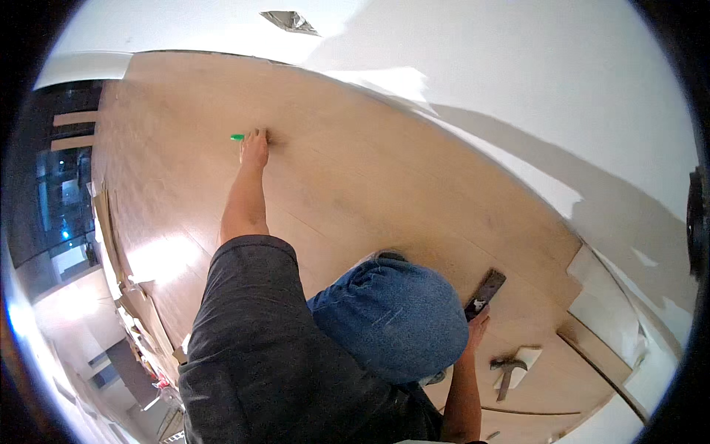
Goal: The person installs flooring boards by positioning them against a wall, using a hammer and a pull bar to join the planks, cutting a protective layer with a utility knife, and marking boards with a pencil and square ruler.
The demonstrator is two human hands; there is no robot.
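Observation:
My left hand (255,148) is stretched far forward, low over the wood-look floor (355,170). Its fingers are bent, and a small bright green end (237,137) sticks out on the hand's left side; the rest of that thing is hidden, so its kind is unclear. Beside my bent knee in blue jeans (392,318), my right hand (478,331) is closed at the near end of a dark, worn rectangular block (486,293). To the right of that hand a hammer (507,372) lies with its head partly on a pale flat piece (528,364).
A white wall (518,89) curves along the far and right side, with an opening (290,22) in it. Loose boards and cardboard (144,318) line the left edge. A long dark-edged strip (599,370) lies at the lower right, near a bare pale floor patch (603,292).

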